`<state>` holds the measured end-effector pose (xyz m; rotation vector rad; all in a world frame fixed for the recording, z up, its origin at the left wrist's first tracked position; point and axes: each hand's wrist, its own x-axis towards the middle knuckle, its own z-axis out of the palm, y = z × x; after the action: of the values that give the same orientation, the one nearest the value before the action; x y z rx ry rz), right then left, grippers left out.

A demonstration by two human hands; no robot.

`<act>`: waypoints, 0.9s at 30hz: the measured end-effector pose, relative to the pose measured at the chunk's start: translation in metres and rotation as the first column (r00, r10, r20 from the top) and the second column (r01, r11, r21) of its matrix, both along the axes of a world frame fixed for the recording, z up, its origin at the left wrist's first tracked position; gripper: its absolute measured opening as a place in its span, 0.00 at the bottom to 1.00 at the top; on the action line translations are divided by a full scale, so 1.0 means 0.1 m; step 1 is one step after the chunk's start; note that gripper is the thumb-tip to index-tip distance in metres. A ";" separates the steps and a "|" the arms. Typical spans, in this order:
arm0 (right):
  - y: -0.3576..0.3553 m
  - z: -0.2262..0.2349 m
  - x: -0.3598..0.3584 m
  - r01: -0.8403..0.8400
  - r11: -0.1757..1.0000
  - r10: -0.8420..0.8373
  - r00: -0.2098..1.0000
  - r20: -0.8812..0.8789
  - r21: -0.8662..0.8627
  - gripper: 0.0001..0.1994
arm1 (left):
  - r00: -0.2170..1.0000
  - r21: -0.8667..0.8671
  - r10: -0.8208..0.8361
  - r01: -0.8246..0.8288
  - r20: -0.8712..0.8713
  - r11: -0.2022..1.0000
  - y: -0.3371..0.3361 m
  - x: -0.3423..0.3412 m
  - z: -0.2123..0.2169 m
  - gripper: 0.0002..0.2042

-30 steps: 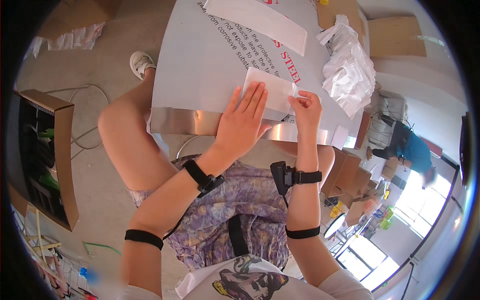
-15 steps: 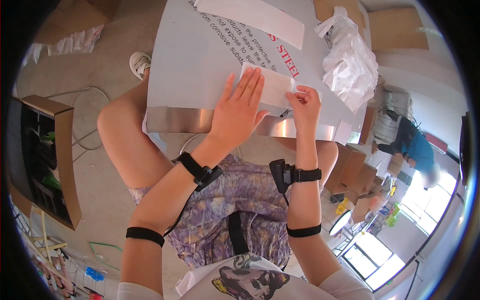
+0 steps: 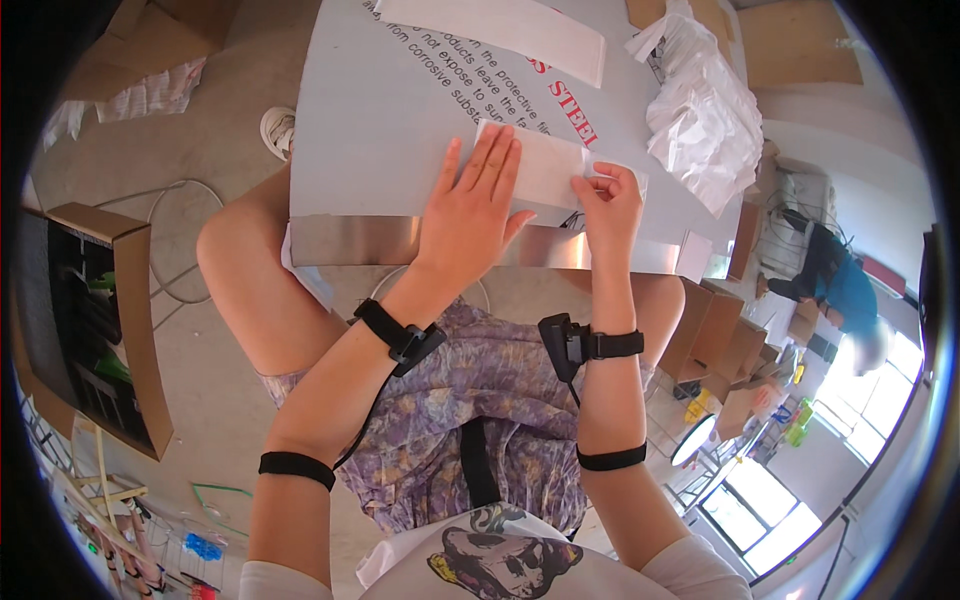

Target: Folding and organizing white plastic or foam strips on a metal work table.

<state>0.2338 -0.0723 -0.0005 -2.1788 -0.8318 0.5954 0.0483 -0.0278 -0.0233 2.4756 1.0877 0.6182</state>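
Observation:
A flat white packet [image 3: 550,165], paper-like and rectangular, lies on the film-covered table [image 3: 350,150] near its front edge. My left hand [image 3: 468,215] rests on the packet's left end, palm down with the fingers stretched out. At the other end, the thumb and fingertips of my right hand [image 3: 612,205] are pinched together at the packet's right edge. A narrow strip with a clear-looking border shows beside those fingers. Further back on the table is a longer white strip [image 3: 510,35], lying apart from both hands.
A crumpled pile of white plastic bags [image 3: 705,125] sits at the table's right side. An open cardboard box [image 3: 140,330] with dark contents stands at the left. More cardboard boxes [image 3: 700,330] are stacked at the right. Beyond them another person in blue [image 3: 845,300] bends over.
My left hand has shifted very slightly on the packet, still flat. The right-hand fingers have curled a little more at the packet's edge. The whole view has tilted slightly.

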 end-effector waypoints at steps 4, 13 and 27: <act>0.05 0.11 -0.24 0.017 0.986 -0.050 0.980 0.194 0.164 0.16 | 0.998 0.019 0.008 -0.007 -0.056 1.000 0.00 -0.02 -0.01 0.37; 0.30 -0.10 -0.46 0.389 0.755 0.255 0.567 -0.783 0.527 0.28 | 0.994 0.052 -0.005 0.011 -0.107 0.999 0.00 0.00 0.00 0.37; 0.30 -0.19 -0.39 0.502 0.689 0.314 0.442 -0.840 0.522 0.28 | 0.975 0.114 0.098 -0.076 -0.197 0.991 0.07 0.08 -0.06 0.43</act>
<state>0.1953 -0.0427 -0.0193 -0.8565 -0.1992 1.0128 0.0560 -0.0205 -0.0291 2.6399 1.2757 0.4671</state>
